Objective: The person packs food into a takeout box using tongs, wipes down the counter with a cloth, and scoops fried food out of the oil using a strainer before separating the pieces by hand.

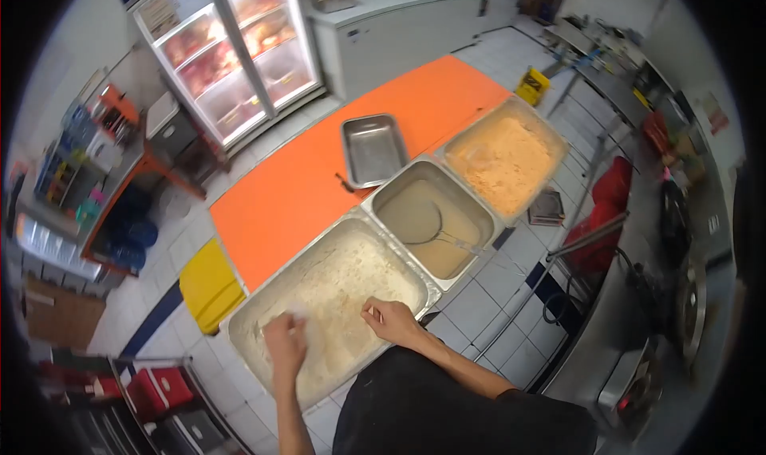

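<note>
Both hands are over the large metal pan (292, 268) of pale flour (343, 267), set along the edge of the orange table (287, 204) — the left hand (286, 342) toward one end, the right hand (388, 319) nearer the strainer's side. The fingers of each are curled inward, but the left is blurred with a whitish patch at its fingertips, so I cannot tell whether either has hold of anything. Just beside the pan, a wire strainer (438, 233) rests in a tray of cloudy beige liquid (447, 259) — orange powder (511, 153) fills the next tray along.
</note>
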Demonstrator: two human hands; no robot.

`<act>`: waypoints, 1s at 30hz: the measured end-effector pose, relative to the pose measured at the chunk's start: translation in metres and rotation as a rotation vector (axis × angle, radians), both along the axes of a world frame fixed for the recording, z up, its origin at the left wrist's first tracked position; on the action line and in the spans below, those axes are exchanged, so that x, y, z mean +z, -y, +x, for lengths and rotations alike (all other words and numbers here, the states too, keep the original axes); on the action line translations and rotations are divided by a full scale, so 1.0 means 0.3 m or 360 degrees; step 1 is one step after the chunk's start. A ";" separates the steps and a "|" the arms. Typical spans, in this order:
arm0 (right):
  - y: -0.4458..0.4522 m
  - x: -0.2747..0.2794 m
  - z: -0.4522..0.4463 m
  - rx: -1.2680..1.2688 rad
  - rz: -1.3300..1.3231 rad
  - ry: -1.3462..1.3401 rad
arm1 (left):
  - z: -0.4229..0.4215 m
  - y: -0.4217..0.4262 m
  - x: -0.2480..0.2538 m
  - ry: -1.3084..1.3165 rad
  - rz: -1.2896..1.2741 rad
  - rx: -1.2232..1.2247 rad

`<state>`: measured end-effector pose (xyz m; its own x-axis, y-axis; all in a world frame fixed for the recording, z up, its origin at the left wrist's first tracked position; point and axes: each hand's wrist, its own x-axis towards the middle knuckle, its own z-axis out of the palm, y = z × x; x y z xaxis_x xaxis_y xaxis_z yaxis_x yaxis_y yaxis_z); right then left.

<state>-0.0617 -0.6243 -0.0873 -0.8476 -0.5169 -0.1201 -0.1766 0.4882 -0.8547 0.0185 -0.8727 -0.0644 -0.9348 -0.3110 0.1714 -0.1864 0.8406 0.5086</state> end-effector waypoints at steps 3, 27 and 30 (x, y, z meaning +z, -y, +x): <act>0.068 0.063 0.003 0.0136 -0.0046 -0.0298 | -0.067 -0.081 0.015 0.0032 0.0042 -0.0069; 0.614 0.011 -0.192 0.1468 -0.0152 -0.1087 | 0.370 -0.085 -0.043 -0.0173 0.0484 0.0833; 0.673 0.039 -0.129 0.1453 -0.0226 -0.1224 | 0.344 -0.081 -0.071 -0.0083 0.0429 0.0695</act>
<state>-0.1006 -0.8264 -0.0758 0.0136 -0.9315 0.3634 -0.8957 -0.1729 -0.4097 0.1219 -0.8484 -0.0855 -0.7000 -0.7103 0.0744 -0.4594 0.5276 0.7145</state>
